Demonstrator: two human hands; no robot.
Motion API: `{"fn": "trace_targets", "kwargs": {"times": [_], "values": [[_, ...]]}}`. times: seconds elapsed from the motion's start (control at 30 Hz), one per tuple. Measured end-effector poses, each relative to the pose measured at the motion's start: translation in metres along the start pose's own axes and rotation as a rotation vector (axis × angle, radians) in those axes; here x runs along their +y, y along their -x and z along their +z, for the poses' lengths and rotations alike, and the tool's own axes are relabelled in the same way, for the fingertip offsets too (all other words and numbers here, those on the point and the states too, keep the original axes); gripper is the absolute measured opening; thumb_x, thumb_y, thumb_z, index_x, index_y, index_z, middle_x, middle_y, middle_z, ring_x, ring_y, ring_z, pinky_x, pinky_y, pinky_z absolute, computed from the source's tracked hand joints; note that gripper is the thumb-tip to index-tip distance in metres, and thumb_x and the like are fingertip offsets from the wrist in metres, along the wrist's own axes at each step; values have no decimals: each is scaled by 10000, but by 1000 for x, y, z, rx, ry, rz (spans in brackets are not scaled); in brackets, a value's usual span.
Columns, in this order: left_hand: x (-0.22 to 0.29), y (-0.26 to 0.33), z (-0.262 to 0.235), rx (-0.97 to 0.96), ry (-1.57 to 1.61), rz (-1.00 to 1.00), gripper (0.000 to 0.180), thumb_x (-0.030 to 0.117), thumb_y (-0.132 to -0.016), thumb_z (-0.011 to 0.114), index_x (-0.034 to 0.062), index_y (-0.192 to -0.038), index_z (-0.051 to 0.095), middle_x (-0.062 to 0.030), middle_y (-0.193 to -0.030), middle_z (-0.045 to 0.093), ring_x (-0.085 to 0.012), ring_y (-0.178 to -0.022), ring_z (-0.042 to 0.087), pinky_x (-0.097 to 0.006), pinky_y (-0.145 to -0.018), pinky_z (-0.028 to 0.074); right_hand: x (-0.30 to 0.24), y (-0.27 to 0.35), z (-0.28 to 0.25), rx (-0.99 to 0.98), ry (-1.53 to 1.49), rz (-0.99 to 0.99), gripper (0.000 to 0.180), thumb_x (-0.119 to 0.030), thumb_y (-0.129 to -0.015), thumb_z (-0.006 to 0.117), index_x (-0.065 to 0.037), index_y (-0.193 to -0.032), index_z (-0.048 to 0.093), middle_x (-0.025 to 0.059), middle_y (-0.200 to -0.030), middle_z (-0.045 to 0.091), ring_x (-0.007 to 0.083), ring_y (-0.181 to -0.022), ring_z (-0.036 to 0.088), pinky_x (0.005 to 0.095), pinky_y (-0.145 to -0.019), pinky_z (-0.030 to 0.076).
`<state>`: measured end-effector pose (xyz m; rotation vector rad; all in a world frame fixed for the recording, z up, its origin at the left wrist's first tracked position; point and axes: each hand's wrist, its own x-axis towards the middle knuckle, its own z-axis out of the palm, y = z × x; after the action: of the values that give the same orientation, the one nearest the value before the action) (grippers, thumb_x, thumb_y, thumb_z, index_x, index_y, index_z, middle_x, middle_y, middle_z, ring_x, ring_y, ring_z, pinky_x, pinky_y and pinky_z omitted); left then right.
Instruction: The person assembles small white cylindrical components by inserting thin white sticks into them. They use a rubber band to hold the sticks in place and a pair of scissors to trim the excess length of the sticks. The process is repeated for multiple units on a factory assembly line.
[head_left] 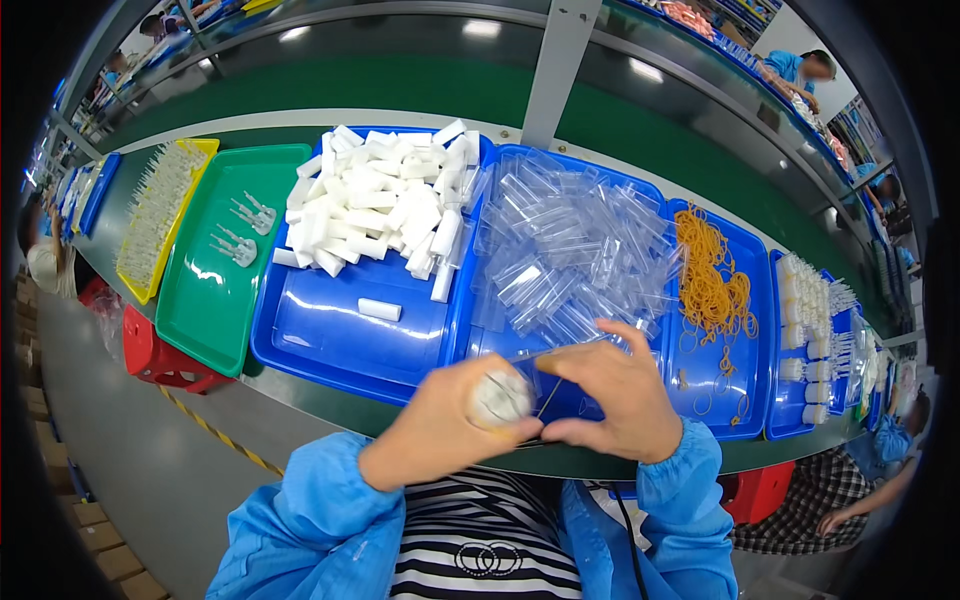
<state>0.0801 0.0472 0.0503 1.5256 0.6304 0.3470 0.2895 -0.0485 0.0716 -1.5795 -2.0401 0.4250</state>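
My left hand point(440, 425) is wrapped around a whitish bundle with a round end point(500, 398), dark thin lines showing across that end. Close beside it, my right hand point(625, 400) curls its thumb and fingers toward the bundle. A thin dark line runs between the right thumb and fingers; whether it is a band or the edge of a clear sleeve I cannot tell. Both hands are above the front edges of two blue trays, one with white foam-like cylinders point(385, 195), the other with clear plastic sleeves point(575, 240).
Orange rubber bands point(705, 255) lie in a blue tray to the right, with white parts point(800, 330) in trays beyond. At left are a green tray point(205, 310) holding a few clear pronged pieces point(240, 245) and a yellow tray point(145, 275). A red stool point(150, 350) stands below.
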Motion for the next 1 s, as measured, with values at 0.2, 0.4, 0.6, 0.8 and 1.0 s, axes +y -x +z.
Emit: {"fn": "trace_targets", "kwargs": {"times": [0.2, 0.4, 0.6, 0.8, 1.0], "values": [[3, -13, -12, 345, 475, -122, 193, 173, -873, 672, 26, -953, 576, -63, -713, 605, -116, -570, 553, -252, -493, 410, -3, 29, 13, 321, -1172, 9, 644, -552, -1020, 285, -31, -1001, 664, 75, -992, 664, 269, -959, 653, 439, -997, 390], [13, -4, 21, 203, -54, 530, 742, -30, -798, 715, -58, -1437, 340, -70, -780, 629, -97, -668, 587, -219, -627, 477, -51, -14, 18, 855, -1216, 367, 440, -306, -1052, 414, 53, -1258, 565, 212, -1225, 663, 356, -1052, 673, 397, -979, 465], [15, 13, 34, 145, -233, 530, 1038, -73, -759, 735, -82, -1547, 60, -59, -790, 596, -107, -694, 579, -219, -708, 466, -15, -3, 42, 538, -736, 99, 946, -176, -737, 868, 47, -1488, 339, 227, -1448, 494, 288, -1229, 587, 418, -1066, 430], [7, 8, 21, 50, -109, 181, 1156, -10, -750, 757, 69, -1589, -34, -138, -990, 665, -265, -908, 670, -320, -832, 510, -33, 1, 13, 142, -286, -92, 794, -265, -636, 915, -26, -1292, 538, 140, -1304, 582, 354, -1154, 582, 416, -944, 485], [-7, 16, 20, -20, -175, 154, 1040, 41, -756, 790, 86, -1569, 144, -151, -946, 671, -328, -859, 688, -365, -812, 527, -49, -7, 26, 188, -319, -44, 411, -66, -688, 790, -39, -1056, 609, 109, -1041, 589, 321, -905, 574, 393, -730, 483]]}}
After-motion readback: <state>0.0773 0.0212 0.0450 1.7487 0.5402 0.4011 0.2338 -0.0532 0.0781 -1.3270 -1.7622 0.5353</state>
